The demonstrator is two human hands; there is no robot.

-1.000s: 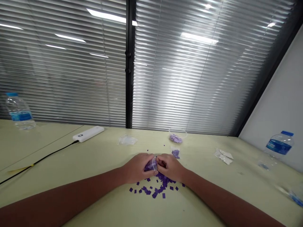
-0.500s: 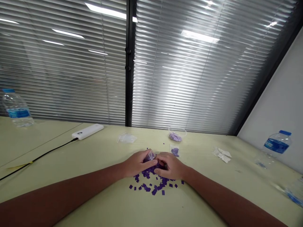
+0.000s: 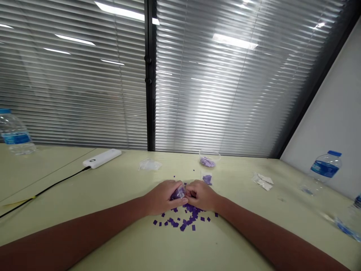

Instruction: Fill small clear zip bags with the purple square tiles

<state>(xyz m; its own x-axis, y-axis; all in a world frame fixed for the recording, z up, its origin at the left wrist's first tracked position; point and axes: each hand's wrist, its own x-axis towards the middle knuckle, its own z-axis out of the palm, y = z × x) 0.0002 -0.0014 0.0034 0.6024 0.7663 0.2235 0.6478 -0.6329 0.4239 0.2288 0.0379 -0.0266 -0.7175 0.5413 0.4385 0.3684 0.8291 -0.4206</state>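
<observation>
Recording a clear round tub (image 3: pixel 216 156) with pale purple pieces inside, standing near the far edge of the table (image 3: pixel 169 252), before slatted blinds (image 3: pixel 208 94). Noting a small packet (image 3: pixel 207 179) of purple bits lying just beyond the right hand (image 3: pixel 202 195), and flat clear bags (image 3: pixel 150 165) lying farther left. Finding a white oblong device (image 3: pixel 102 158) with a black cable (image 3: pixel 60 180) left of those, and white scraps (image 3: pixel 263 181) well to the right. Finding loose purple pieces (image 3: pixel 193 214) crowding the spot beneath and just in front of the hands.

Losing part of the left bottle (image 3: pixel 17 138) at the left edge of view and part of the far-right bottle (image 3: pixel 349 218) at the right edge; seeing the blue-capped bottle (image 3: pixel 325 168) whole. Missing some of the pile under the hands.

Observing the left hand (image 3: pixel 163 197) resting low, fingers clamping around a filled purple bag (image 3: pixel 178 192) between both hands, thumb lying along its near side. Observing the right hand facing it, fingers curling at the bag's right end, tips hidden; being unable to tell whether pinching anything. Noting both forearms converging from the lower corners.
</observation>
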